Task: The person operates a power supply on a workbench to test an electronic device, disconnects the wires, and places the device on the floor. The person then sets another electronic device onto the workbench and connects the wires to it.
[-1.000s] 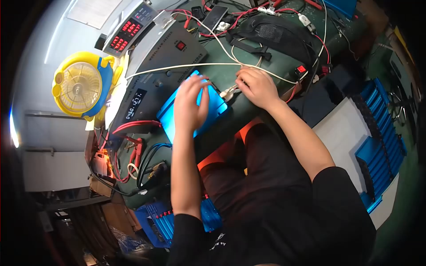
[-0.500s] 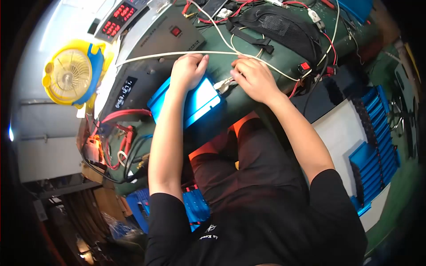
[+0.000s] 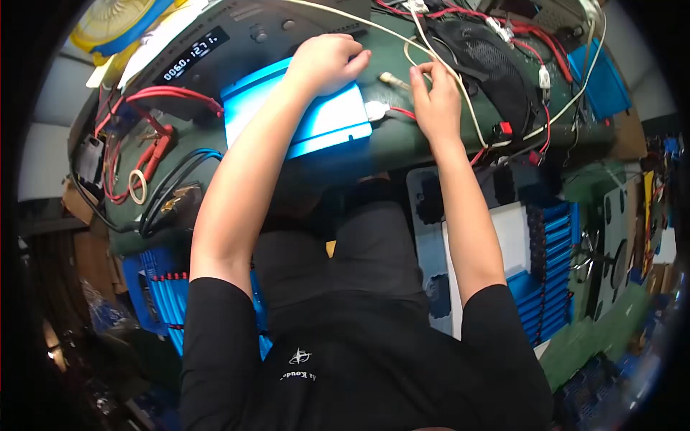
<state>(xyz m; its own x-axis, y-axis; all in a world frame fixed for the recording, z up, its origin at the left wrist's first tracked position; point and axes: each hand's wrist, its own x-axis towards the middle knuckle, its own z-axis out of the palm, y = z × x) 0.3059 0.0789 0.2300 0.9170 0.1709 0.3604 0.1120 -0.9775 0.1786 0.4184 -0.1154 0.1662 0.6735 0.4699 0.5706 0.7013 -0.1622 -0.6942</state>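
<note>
The blue metal box (image 3: 327, 122) lies at the table's front edge, with a white plug (image 3: 376, 110) and red wire at its right end. Over its upper right corner is my left hand (image 3: 327, 65), fingers curled in; whatever it may hold is hidden. To the right of the box, my right hand (image 3: 438, 104) is closed on a thin pale cable, whose connector (image 3: 392, 80) sticks out leftward past the fingertips. That connector is apart from the white plug. Thick red wires (image 3: 169, 93) enter the box's left end.
Behind the box stands a grey power supply (image 3: 269, 32) with a lit display. A black mesh bag (image 3: 485, 65), a red switch (image 3: 505, 128) and loose cables lie to the right. Blue housings (image 3: 550, 266) are stacked lower right; black cables (image 3: 169, 183) lie left.
The view has shifted. My right hand now has the pale connector showing beyond its fingertips, apart from the box's plug. My left hand is at the box's upper right corner. The supply's display reading differs.
</note>
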